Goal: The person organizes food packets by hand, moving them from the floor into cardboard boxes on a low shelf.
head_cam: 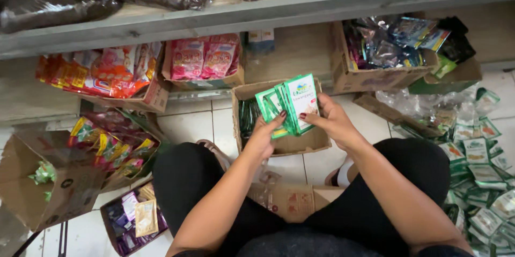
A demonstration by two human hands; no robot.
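Both hands share a fanned stack of green sachets (289, 104) over an open carton (316, 140) on the floor. The left hand (265, 133) has its grip pinching the stack's lower edge. The right hand (330, 117) seems to clasp the side.

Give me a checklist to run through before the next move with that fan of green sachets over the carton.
1. Both hands on the fan of green-and-white foil sachets: ok; left hand underneath, right hand at the side.
2. Fan held above the open brown cardboard carton: ok.
3. Room left in the carton: cannot tell, hands hide part of it.
4. Loose pile of green sachets on the tiled floor kept apart: ok.
5. Number of sachets held: cannot tell.
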